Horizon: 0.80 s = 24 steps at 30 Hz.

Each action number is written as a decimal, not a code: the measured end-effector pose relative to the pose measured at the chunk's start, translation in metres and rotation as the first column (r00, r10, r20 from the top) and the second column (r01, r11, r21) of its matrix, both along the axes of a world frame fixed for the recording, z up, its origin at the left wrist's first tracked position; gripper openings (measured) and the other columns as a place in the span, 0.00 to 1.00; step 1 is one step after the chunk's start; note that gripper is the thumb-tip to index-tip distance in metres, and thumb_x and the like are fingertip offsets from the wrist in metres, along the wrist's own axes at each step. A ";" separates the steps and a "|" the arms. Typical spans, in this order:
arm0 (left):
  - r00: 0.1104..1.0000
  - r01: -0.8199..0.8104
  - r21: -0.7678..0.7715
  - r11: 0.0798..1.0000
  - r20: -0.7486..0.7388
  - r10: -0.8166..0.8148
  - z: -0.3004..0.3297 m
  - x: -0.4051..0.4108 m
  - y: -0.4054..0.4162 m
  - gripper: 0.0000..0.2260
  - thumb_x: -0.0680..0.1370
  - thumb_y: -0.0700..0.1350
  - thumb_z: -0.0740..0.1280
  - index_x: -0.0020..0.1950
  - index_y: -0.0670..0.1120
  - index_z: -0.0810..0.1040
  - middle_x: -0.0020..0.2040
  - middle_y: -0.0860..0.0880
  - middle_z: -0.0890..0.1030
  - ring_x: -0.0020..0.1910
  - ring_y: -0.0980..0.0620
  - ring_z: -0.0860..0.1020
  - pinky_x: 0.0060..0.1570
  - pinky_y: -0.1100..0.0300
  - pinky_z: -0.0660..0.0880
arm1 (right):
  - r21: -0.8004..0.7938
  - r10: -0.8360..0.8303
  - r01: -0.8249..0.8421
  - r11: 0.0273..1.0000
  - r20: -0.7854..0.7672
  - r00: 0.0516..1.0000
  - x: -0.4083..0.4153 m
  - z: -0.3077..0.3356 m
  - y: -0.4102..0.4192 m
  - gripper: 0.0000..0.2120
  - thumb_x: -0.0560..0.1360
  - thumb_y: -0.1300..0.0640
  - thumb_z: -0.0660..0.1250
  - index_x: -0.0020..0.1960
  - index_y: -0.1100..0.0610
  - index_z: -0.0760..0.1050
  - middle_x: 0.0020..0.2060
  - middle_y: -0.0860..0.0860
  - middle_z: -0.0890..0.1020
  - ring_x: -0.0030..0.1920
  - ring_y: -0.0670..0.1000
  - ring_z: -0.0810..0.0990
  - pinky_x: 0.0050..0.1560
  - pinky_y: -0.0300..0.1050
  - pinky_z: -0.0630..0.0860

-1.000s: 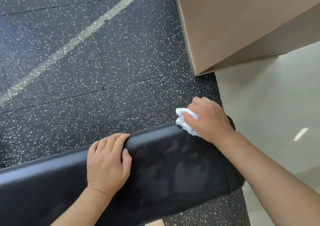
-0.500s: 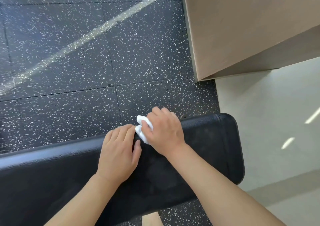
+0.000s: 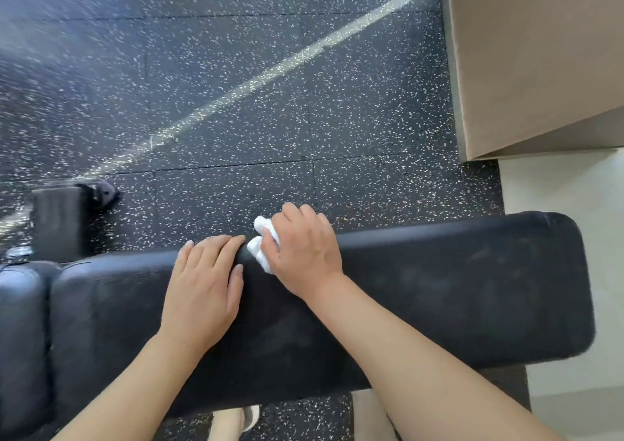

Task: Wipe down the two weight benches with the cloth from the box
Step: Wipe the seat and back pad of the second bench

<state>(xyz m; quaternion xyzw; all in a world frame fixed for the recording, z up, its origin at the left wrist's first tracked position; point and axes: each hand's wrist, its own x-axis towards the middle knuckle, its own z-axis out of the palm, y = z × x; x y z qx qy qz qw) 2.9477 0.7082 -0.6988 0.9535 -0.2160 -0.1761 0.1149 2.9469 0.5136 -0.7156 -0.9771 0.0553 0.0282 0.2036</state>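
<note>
A black padded weight bench point(image 3: 472, 292) runs across the lower part of the head view, its rounded end at the right. My right hand point(image 3: 304, 251) grips a bunched white cloth point(image 3: 265, 248) and holds it against the far top edge of the pad. Just left of it, my left hand point(image 3: 206, 288) lies flat on the pad with straight fingers reaching over the far edge. The two hands nearly touch. A second pad section point(image 3: 20, 339) of the bench shows at the far left.
Dark speckled rubber floor point(image 3: 236, 103) with a pale diagonal stripe lies beyond the bench. A large tan block point(image 3: 540, 52) stands at the upper right, with pale smooth floor point(image 3: 574, 204) below it. A black bench foot point(image 3: 67, 218) sits at the left.
My right hand slid the cloth leftward along the far edge of the pad, from near the right end to beside my left hand. The view shifted, showing more of the bench's left side.
</note>
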 end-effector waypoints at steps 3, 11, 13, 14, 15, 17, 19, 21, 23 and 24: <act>0.998 -0.051 -0.003 0.999 0.028 0.052 0.004 0.002 0.046 0.23 0.83 0.47 0.56 0.76 0.43 0.74 0.72 0.44 0.76 0.72 0.40 0.73 0.76 0.39 0.65 | -0.003 0.038 -0.038 0.999 0.015 0.999 0.012 0.000 0.055 0.13 0.81 0.49 0.64 0.41 0.54 0.73 0.41 0.51 0.76 0.42 0.55 0.73 0.41 0.51 0.66; 0.982 -0.182 -0.021 0.983 0.042 0.182 0.014 0.003 0.141 0.24 0.79 0.44 0.60 0.75 0.45 0.74 0.76 0.46 0.73 0.76 0.42 0.70 0.74 0.37 0.67 | -0.007 0.114 -0.114 0.993 -0.014 0.993 0.020 0.010 0.172 0.14 0.80 0.46 0.60 0.51 0.56 0.75 0.48 0.52 0.76 0.47 0.56 0.72 0.46 0.52 0.68; 0.978 -0.206 0.002 0.979 0.037 0.206 0.021 0.003 0.165 0.24 0.78 0.44 0.61 0.75 0.46 0.74 0.77 0.47 0.73 0.76 0.43 0.71 0.71 0.37 0.69 | 0.037 0.154 -0.152 0.988 -0.042 0.987 0.017 0.017 0.200 0.16 0.81 0.45 0.57 0.54 0.56 0.75 0.51 0.53 0.76 0.49 0.56 0.72 0.49 0.53 0.69; 0.977 -0.212 0.008 0.977 0.030 0.212 0.025 0.002 0.175 0.24 0.78 0.44 0.62 0.75 0.46 0.75 0.77 0.47 0.73 0.76 0.43 0.71 0.70 0.38 0.70 | 0.047 0.180 -0.178 0.983 -0.055 0.982 0.016 0.021 0.211 0.16 0.81 0.46 0.57 0.56 0.56 0.75 0.52 0.53 0.76 0.50 0.56 0.72 0.50 0.53 0.70; 0.974 -0.225 0.006 0.974 0.017 0.225 0.030 0.001 0.185 0.24 0.78 0.44 0.62 0.74 0.45 0.76 0.77 0.47 0.74 0.75 0.42 0.72 0.69 0.39 0.71 | 0.053 0.216 -0.212 0.976 -0.072 0.974 0.016 0.024 0.220 0.15 0.81 0.47 0.58 0.57 0.57 0.75 0.54 0.54 0.76 0.52 0.57 0.72 0.52 0.53 0.71; 0.962 -0.274 -0.002 0.962 -0.003 0.274 0.042 0.000 0.203 0.22 0.78 0.44 0.62 0.72 0.44 0.78 0.75 0.46 0.75 0.72 0.42 0.74 0.69 0.41 0.72 | 0.072 0.312 -0.306 0.949 -0.122 0.942 0.017 0.032 0.232 0.14 0.80 0.50 0.63 0.61 0.58 0.74 0.57 0.55 0.75 0.54 0.57 0.72 0.55 0.54 0.72; 0.942 -0.335 0.002 0.942 0.004 0.335 0.059 -0.001 0.217 0.21 0.78 0.45 0.62 0.70 0.43 0.79 0.74 0.46 0.76 0.71 0.41 0.75 0.68 0.41 0.73 | 0.124 0.376 -0.358 0.925 -0.173 0.910 0.013 0.044 0.237 0.15 0.80 0.52 0.65 0.63 0.58 0.74 0.59 0.55 0.74 0.56 0.57 0.72 0.58 0.53 0.72; 0.921 -0.390 0.001 0.921 0.015 0.389 0.081 -0.001 0.228 0.21 0.78 0.45 0.62 0.70 0.43 0.79 0.73 0.45 0.77 0.71 0.41 0.75 0.68 0.41 0.73 | 0.144 0.398 -0.376 0.915 -0.176 0.900 0.011 0.062 0.234 0.13 0.81 0.53 0.65 0.62 0.58 0.75 0.58 0.55 0.74 0.56 0.57 0.72 0.58 0.52 0.71; 0.902 -0.431 -0.025 0.902 0.015 0.431 0.107 0.001 0.233 0.21 0.79 0.46 0.62 0.70 0.42 0.79 0.72 0.45 0.77 0.70 0.40 0.75 0.69 0.41 0.73 | 0.159 0.385 -0.361 0.919 -0.157 0.910 0.015 0.086 0.222 0.10 0.80 0.55 0.65 0.59 0.58 0.75 0.55 0.56 0.74 0.53 0.58 0.72 0.55 0.52 0.71; 0.895 -0.445 -0.040 0.895 0.017 0.446 0.121 0.002 0.233 0.21 0.79 0.46 0.61 0.70 0.42 0.79 0.72 0.44 0.78 0.70 0.40 0.75 0.69 0.41 0.73 | 0.148 0.394 -0.373 0.916 -0.160 0.905 0.019 0.100 0.215 0.08 0.81 0.56 0.64 0.57 0.58 0.75 0.54 0.55 0.73 0.52 0.57 0.72 0.54 0.51 0.70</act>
